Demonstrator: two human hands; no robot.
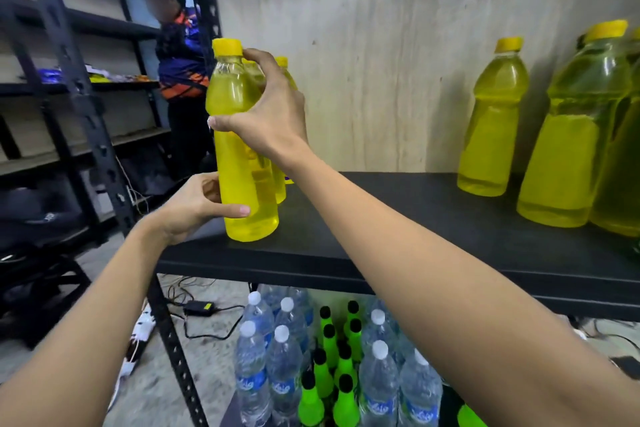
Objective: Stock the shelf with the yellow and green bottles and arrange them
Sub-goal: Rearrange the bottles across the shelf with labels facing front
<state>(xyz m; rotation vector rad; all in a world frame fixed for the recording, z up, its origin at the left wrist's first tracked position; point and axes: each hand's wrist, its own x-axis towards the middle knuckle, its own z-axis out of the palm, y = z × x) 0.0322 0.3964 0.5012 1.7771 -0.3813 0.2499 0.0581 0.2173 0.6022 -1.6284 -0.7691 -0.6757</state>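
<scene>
Yellow bottle [242, 156] stands gripped between right hand [266, 114] above, left hand [194, 204] below.

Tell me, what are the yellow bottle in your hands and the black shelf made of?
The yellow bottle looks like clear, glossy plastic: the liquid shows through it and light glints on it. Its cap seems to be matte yellow plastic. The shelf looks smooth and matte black, maybe painted board or metal; I cannot tell which.
</scene>
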